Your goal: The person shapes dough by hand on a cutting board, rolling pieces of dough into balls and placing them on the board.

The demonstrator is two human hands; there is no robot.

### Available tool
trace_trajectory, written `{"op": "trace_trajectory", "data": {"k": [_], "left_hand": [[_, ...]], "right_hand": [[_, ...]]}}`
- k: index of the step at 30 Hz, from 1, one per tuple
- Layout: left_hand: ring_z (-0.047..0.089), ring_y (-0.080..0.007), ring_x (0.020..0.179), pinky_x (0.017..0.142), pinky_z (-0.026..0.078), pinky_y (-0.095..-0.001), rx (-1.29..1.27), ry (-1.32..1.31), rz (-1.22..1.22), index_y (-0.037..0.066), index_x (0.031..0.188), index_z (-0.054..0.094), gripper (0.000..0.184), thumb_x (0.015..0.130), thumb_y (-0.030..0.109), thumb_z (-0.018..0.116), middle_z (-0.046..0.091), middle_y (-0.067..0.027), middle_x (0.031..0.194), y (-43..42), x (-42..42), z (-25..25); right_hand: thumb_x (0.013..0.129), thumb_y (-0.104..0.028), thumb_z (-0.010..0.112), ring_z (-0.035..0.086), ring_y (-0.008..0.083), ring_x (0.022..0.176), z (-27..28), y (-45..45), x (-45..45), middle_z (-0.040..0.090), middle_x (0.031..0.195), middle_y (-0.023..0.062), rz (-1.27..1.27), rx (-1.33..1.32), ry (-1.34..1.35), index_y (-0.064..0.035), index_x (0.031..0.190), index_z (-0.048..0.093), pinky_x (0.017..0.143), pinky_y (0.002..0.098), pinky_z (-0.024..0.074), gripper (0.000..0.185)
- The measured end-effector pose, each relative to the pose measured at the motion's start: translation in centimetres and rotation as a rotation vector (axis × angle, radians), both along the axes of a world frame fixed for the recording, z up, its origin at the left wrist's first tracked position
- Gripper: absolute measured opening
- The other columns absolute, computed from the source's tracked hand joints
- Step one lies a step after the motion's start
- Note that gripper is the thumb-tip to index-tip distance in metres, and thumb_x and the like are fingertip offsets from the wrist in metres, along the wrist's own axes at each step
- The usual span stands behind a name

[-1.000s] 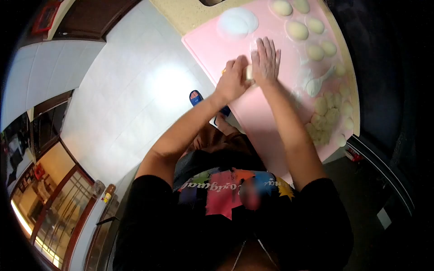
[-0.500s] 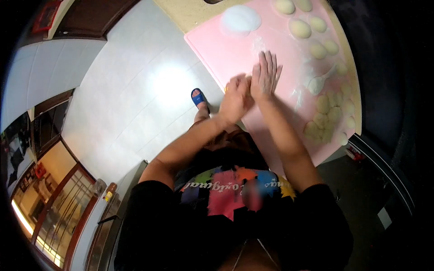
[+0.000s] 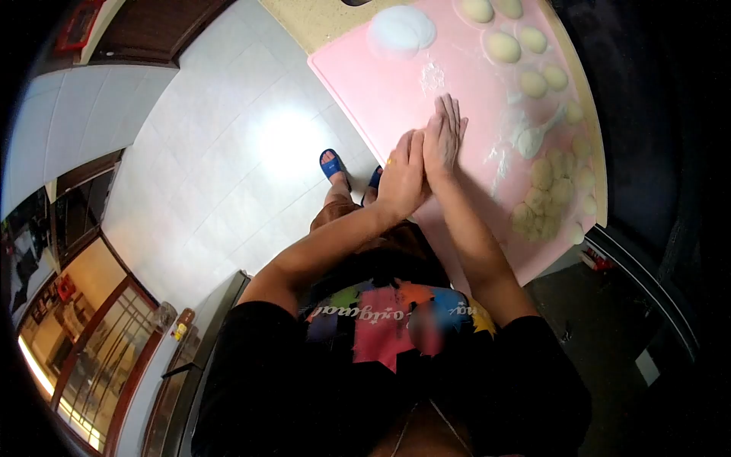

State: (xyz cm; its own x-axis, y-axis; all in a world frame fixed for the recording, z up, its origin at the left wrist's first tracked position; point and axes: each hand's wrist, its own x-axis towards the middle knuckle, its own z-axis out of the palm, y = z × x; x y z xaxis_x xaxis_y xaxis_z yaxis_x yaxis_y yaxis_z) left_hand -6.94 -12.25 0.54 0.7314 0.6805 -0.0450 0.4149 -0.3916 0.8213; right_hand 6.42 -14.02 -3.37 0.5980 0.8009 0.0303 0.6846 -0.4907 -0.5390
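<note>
Over the pink mat (image 3: pixel 365 91), my left hand (image 3: pixel 403 174) and my right hand (image 3: pixel 444 143) are pressed together, palm to palm. The fingers of my right hand are stretched forward and reach past those of my left. Whatever lies between the palms is hidden. To the right, several smooth pale dough balls (image 3: pixel 503 47) sit on the mat. Closer to me is a cluster of smaller dough pieces (image 3: pixel 542 198). A mound of white flour (image 3: pixel 401 29) lies at the back, and loose flour (image 3: pixel 432 76) is scattered just beyond my fingertips.
A white spoon-shaped thing (image 3: pixel 529 142) lies on the mat beside the small pieces. The beige counter edge (image 3: pixel 598 152) runs along the right. Tiled floor (image 3: pixel 228 152) and a foot in a blue slipper (image 3: pixel 330 164) are to the left.
A pale dough piece showed between my hands a second ago; now it is out of sight. Both hands have drawn closer to my body, and their palms have come together.
</note>
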Motion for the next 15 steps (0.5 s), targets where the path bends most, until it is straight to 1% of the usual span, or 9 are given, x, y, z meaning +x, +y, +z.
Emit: {"op": "trace_trajectory", "data": {"k": [3, 5, 9, 10, 11, 12, 13, 14, 15], "left_hand": [[0.045, -0.0492, 0.129, 0.108, 0.043, -0.0502, -0.021, -0.059, -0.057, 0.000, 0.150, 0.032, 0.085, 0.076, 0.006, 0.074, 0.042, -0.0286, 0.143, 1.2, -1.9, -0.2], [0.044, -0.0443, 0.130, 0.111, 0.038, -0.0511, -0.091, 0.060, -0.094, 0.000, 0.148, 0.033, 0.082, 0.077, 0.009, 0.074, 0.039, -0.0256, 0.147, 5.0, -0.5, 1.0], [0.039, -0.0385, 0.135, 0.113, 0.033, -0.0515, -0.044, 0.161, -0.039, 0.004, 0.143, 0.039, 0.075, 0.077, 0.013, 0.075, 0.042, -0.0214, 0.144, 9.3, 3.8, 2.7], [0.037, -0.0369, 0.137, 0.113, 0.032, -0.0521, -0.076, 0.205, -0.003, 0.005, 0.141, 0.041, 0.074, 0.076, 0.014, 0.076, 0.042, -0.0198, 0.144, 9.4, 4.4, 3.0], [0.037, -0.0369, 0.137, 0.113, 0.032, -0.0521, -0.067, 0.197, 0.000, 0.005, 0.141, 0.041, 0.074, 0.076, 0.014, 0.076, 0.042, -0.0198, 0.144, 8.9, 4.5, 2.4], [0.039, -0.0371, 0.138, 0.115, 0.031, -0.0509, 0.029, 0.165, -0.095, 0.006, 0.144, 0.041, 0.080, 0.075, 0.019, 0.079, 0.043, -0.0212, 0.146, 8.0, 4.3, 0.9], [0.040, -0.0374, 0.140, 0.116, 0.030, -0.0497, 0.115, 0.141, -0.190, 0.007, 0.147, 0.041, 0.086, 0.073, 0.023, 0.083, 0.043, -0.0226, 0.148, 7.0, 3.8, -0.1], [0.043, -0.0371, 0.138, 0.116, 0.031, -0.0508, 0.067, 0.091, -0.252, 0.009, 0.146, 0.042, 0.087, 0.071, 0.019, 0.083, 0.048, -0.0221, 0.144, 6.5, 3.0, 0.0], [0.043, -0.0371, 0.138, 0.116, 0.031, -0.0508, 0.068, 0.092, -0.250, 0.009, 0.146, 0.042, 0.087, 0.071, 0.019, 0.083, 0.048, -0.0221, 0.144, 5.6, 2.0, -0.8]], "right_hand": [[0.102, -0.038, 0.040, 0.022, 0.0362, 0.151, -0.1, 0.5, -0.2, 0.030, 0.161, 0.0187, -0.013, -0.081, -0.099, -0.0061, 0.152, 0.039, 0.122, 0.0581, 0.0107, 0.059], [0.101, -0.039, 0.044, 0.020, 0.0362, 0.152, 0.1, 3.0, 2.0, 0.027, 0.162, 0.0189, 0.046, -0.044, -0.185, -0.0065, 0.153, 0.037, 0.122, 0.0581, 0.0098, 0.061], [0.101, -0.043, 0.044, 0.018, 0.0359, 0.153, -0.9, 6.3, 5.6, 0.023, 0.163, 0.0200, 0.058, -0.038, -0.150, -0.0057, 0.153, 0.036, 0.122, 0.0586, 0.0088, 0.065], [0.102, -0.047, 0.040, 0.017, 0.0343, 0.153, -1.5, 6.1, 5.7, 0.022, 0.165, 0.0184, 0.079, -0.051, -0.172, -0.0039, 0.155, 0.032, 0.123, 0.0536, 0.0089, 0.069], [0.102, -0.047, 0.038, 0.017, 0.0339, 0.153, -1.8, 5.7, 6.2, 0.022, 0.165, 0.0180, 0.095, 0.037, 0.073, -0.0043, 0.155, 0.032, 0.123, 0.0530, 0.0092, 0.068], [0.103, -0.047, 0.037, 0.018, 0.0334, 0.153, -0.1, 5.3, 6.2, 0.022, 0.165, 0.0176, 0.048, 0.235, 0.633, -0.0046, 0.156, 0.031, 0.124, 0.0524, 0.0094, 0.068], [0.103, -0.047, 0.035, 0.018, 0.0330, 0.153, 1.9, 3.9, 5.5, 0.022, 0.165, 0.0172, -0.029, 0.358, 1.005, -0.0049, 0.156, 0.031, 0.124, 0.0518, 0.0097, 0.067], [0.104, -0.047, 0.034, 0.018, 0.0326, 0.153, 2.8, 2.8, 5.2, 0.022, 0.165, 0.0168, -0.068, 0.397, 1.075, -0.0052, 0.156, 0.030, 0.124, 0.0512, 0.0100, 0.067], [0.104, -0.046, 0.032, 0.018, 0.0322, 0.153, 2.6, 2.1, 5.8, 0.022, 0.165, 0.0164, -0.078, 0.385, 0.931, -0.0055, 0.157, 0.030, 0.124, 0.0506, 0.0103, 0.066]]}}
